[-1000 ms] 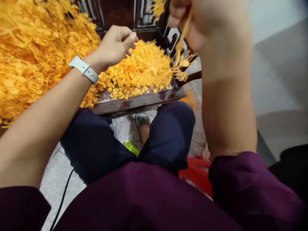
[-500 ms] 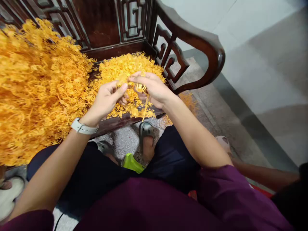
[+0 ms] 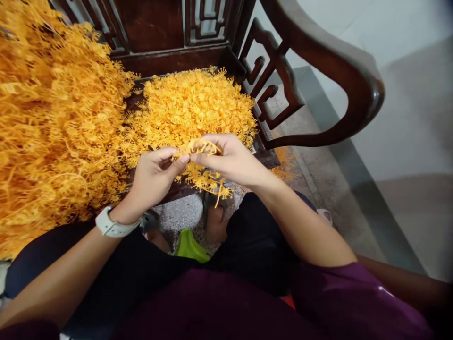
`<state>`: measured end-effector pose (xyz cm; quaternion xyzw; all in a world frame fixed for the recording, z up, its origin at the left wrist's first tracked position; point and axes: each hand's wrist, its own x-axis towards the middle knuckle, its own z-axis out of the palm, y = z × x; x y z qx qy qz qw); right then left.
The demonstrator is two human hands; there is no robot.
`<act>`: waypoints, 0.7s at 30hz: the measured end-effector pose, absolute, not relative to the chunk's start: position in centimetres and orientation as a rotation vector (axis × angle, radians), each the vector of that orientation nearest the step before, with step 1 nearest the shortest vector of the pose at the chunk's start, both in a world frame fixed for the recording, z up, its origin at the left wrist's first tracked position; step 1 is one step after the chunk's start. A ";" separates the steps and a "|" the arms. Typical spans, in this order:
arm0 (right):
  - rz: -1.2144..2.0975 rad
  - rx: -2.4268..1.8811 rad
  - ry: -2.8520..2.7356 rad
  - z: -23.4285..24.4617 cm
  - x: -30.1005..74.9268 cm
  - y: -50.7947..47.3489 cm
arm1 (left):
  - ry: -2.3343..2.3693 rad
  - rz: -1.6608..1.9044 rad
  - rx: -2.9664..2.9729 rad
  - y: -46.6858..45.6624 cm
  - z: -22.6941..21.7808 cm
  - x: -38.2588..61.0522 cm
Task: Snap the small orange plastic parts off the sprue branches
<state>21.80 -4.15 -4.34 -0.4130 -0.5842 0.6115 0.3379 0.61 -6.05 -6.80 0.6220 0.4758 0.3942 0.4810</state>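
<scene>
Seen from the wearer's head, looking down at two bare hands meeting just above the middle of the view. The left hand (image 3: 154, 177) is curled nearly closed, thumb and forefinger pinching one end of an orange plastic sprig (image 3: 201, 147). The right hand (image 3: 231, 158), at three o'clock from the left and almost touching it, is also mostly closed and pinches the other end. More orange strands hang below its palm.

The sprig sits between the fingertips, over the front edge of a dark wooden bench (image 3: 329, 52). At twelve o'clock from the hands, a small heap of orange sprigs (image 3: 194, 104) lies on the seat. At nine o'clock, a much larger heap (image 3: 53, 118) fills the left side. A white wristwatch (image 3: 111, 226) circles the left wrist. At six o'clock, between the knees, a green object (image 3: 189, 245) lies on the speckled floor (image 3: 180, 215).
</scene>
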 end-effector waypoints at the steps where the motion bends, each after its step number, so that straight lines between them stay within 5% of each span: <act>1: 1.561 -1.070 -1.518 -4.4 21.7 -4.2 | 1.164 0.953 1.509 -6.3 -6.6 0.6; 15: 1.689 -1.017 -1.570 -3.7 22.7 -5.2 | 1.143 1.012 1.433 -7.8 -6.0 0.5; 21: 1.637 -0.952 -1.613 -3.3 22.5 -5.8 | 0.945 0.979 0.947 -8.2 -5.0 1.7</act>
